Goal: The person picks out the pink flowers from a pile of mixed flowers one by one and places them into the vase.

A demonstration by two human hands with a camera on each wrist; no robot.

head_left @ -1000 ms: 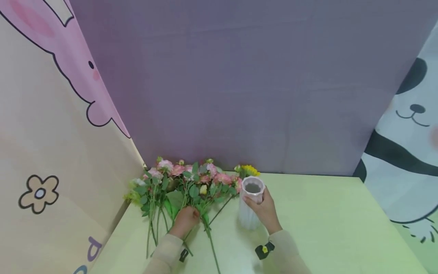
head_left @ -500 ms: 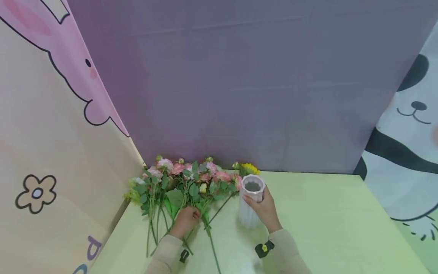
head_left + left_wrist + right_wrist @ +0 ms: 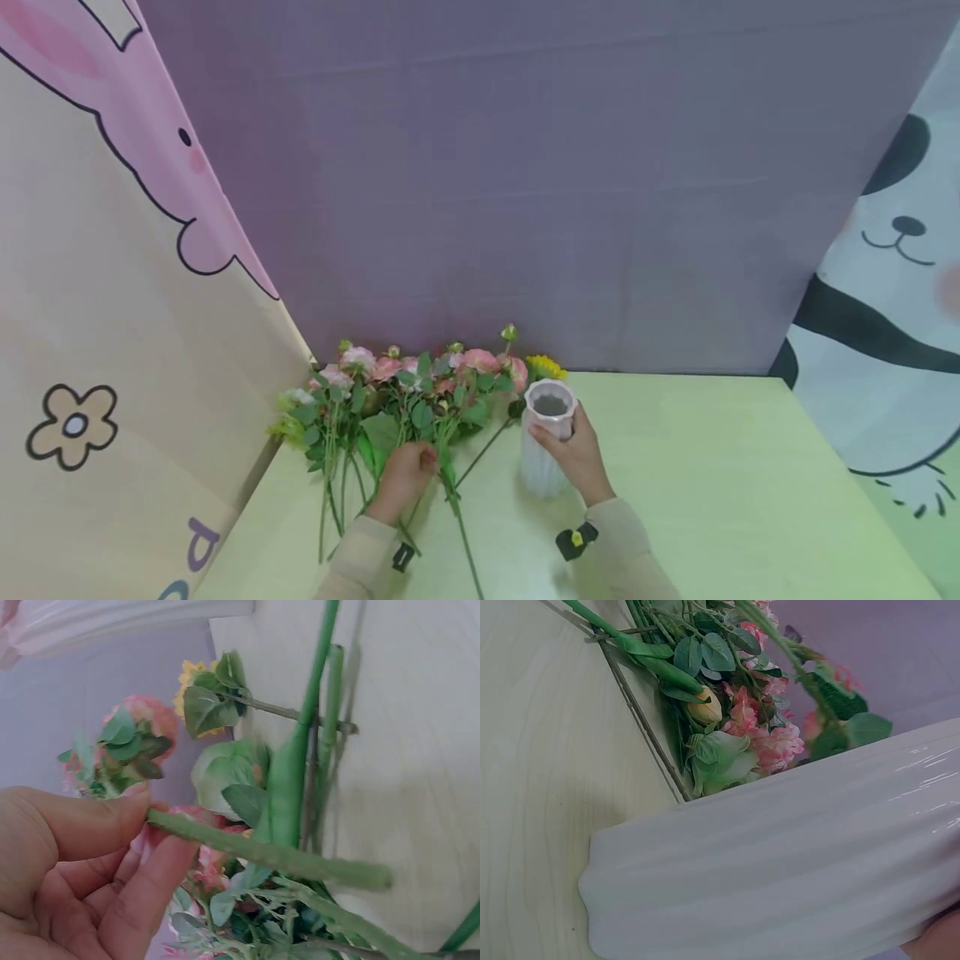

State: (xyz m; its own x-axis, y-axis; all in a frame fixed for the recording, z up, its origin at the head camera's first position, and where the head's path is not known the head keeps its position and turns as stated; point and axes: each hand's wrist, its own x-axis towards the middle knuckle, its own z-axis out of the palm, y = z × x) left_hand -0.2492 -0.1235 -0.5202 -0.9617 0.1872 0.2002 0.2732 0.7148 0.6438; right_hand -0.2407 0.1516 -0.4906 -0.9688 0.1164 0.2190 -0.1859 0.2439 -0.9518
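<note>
My left hand [image 3: 405, 479] pinches a green flower stem [image 3: 270, 855] between thumb and fingers, its cut end pointing away from the palm. Pink blooms [image 3: 150, 724] and small leaves show at the stem's other end in the left wrist view. At the head view's middle, a ribbed white vase [image 3: 542, 471] stands upright on the table, and its mouth shows no stems inside. My right hand [image 3: 583, 460] grips the vase from its right side, thumb across the front near the rim. In the right wrist view the vase wall hides most of that hand.
Several pink, white and yellow-green flowers [image 3: 358, 360] lie bunched at the table's back left, stems toward me. A sunflower [image 3: 546, 367] lies behind the vase. One long green stem [image 3: 467, 542] reaches the front. A purple backdrop [image 3: 525, 208] rises behind the pale table [image 3: 712, 467].
The stem in my left hand has lifted a little, so its pink blooms and a green bud stand higher against the backdrop. My right hand and the vase have stayed put.
</note>
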